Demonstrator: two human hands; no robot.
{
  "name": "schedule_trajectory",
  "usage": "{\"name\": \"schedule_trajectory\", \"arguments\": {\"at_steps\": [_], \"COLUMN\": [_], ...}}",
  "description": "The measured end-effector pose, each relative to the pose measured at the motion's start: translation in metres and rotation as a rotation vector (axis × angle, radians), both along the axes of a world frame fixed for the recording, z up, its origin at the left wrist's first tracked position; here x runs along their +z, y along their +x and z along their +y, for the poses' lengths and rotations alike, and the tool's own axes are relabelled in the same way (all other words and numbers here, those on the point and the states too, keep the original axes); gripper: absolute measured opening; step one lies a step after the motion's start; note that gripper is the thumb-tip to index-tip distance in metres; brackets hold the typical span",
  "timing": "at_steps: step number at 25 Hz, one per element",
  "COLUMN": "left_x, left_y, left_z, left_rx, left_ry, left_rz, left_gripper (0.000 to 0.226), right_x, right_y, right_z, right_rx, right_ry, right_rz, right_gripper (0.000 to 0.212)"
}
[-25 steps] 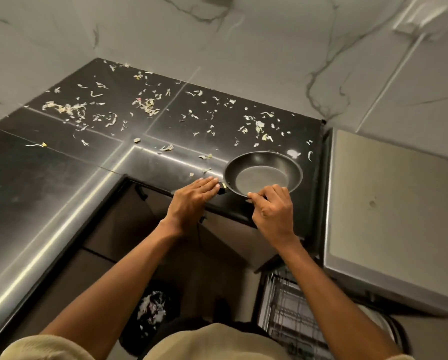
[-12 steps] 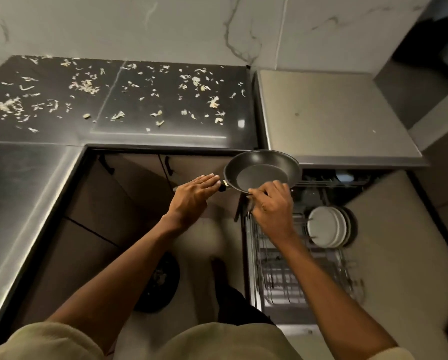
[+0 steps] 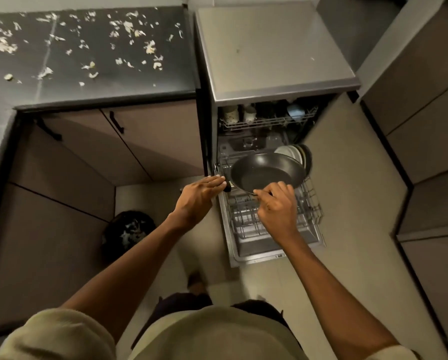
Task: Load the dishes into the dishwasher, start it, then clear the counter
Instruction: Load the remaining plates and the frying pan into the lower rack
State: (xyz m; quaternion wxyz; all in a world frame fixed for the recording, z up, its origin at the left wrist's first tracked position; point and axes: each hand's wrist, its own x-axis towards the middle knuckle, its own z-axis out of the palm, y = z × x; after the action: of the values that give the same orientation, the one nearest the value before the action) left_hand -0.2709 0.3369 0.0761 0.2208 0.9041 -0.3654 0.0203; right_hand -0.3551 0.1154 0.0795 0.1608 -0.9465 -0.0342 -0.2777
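Both hands [image 3: 200, 197] [image 3: 277, 206] grip the pan [image 3: 267, 174] above the rack [image 3: 274, 219]

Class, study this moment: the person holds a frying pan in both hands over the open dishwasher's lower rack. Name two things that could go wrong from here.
1. The frying pan hangs close to the plates standing at the back of the lower rack; lowered carelessly, it might knock or chip them.
2. The right hand only pinches the rim while the left hand holds the handle end; a slip could drop the pan onto the rack.
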Motion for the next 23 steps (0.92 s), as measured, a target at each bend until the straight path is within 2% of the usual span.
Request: {"name": "schedule_trajectory", "arguments": {"at_steps": [9, 14, 18, 23], "left_x": [-0.058, -0.093, -0.118, -0.145], "left_y": [-0.131, -0.191, -0.213, -0.202], "left_z": [-0.129, -0.184, -0.211, -0.234], "left_rx": [-0.014, 0.006, 0.024, 0.032], "left_ry": [0.075, 0.197, 0.310, 0.451], "left_rz": [0.183, 0.274, 0.378, 0.507], "left_gripper": [0.069, 0.056, 0.066, 0.075], "right_x": [-0.054, -0.092, -0.123, -0.160], "right_y": [-0.126, -0.167, -0.178, -0.170], "right_z": [-0.127, -0.172, -0.190, -0.209], "right_rx": [0.022, 0.061, 0.037, -0.004], "right_ry": [-0.006, -0.005, 0.029, 0.059], "right_rz": [0.169, 0.303, 0.398, 0.491], "right_gripper": [0.029, 0.027, 0.026, 0.022]}}
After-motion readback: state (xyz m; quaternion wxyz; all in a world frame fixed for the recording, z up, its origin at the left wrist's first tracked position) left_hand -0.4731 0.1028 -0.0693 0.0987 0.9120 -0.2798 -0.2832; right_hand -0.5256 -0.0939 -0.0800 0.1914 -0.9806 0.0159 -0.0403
